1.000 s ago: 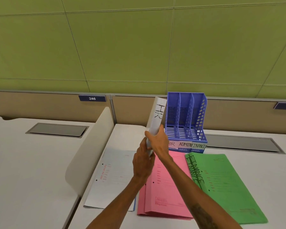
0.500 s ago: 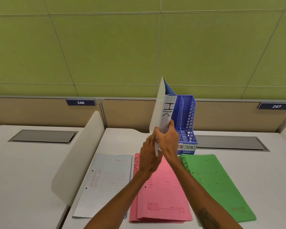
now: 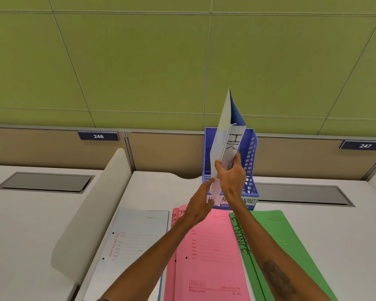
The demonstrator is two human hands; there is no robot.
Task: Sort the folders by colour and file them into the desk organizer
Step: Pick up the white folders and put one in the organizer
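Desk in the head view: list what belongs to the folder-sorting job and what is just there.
Part of the job:
HR folder, held upright by right hand and left hand
blue desk organizer
pale blue folder
pink folders
green folders

Just there:
white desk divider
number plates 246 and 247
grey cable hatches

Bare forearms, right forearm (image 3: 278, 276) tattooed

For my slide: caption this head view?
Right hand lifts the HR folder at the blue organizer, left hand steadying.
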